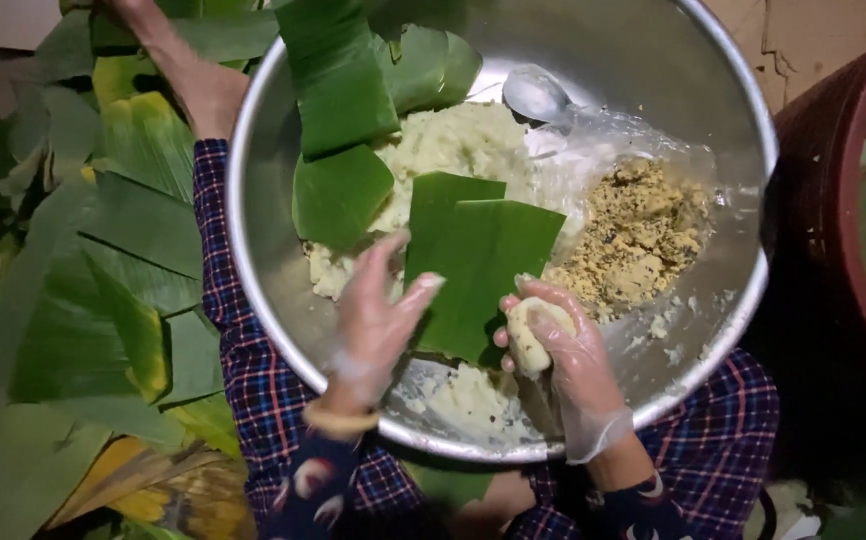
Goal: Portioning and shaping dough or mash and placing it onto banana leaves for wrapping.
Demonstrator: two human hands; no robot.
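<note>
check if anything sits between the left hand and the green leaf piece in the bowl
Nothing visible does. The left hand in its clear glove already has its fingertips at the edge of the banana leaf piece. The right hand holds a dough lump beside it.

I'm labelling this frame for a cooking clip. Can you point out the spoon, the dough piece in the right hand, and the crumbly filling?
Spoon (536, 95), head view, on its bowl.
Dough piece (529, 335), head view, on its middle, above the right hand's fingers.
Filling (633, 235), head view, on the middle of the heap.
</note>
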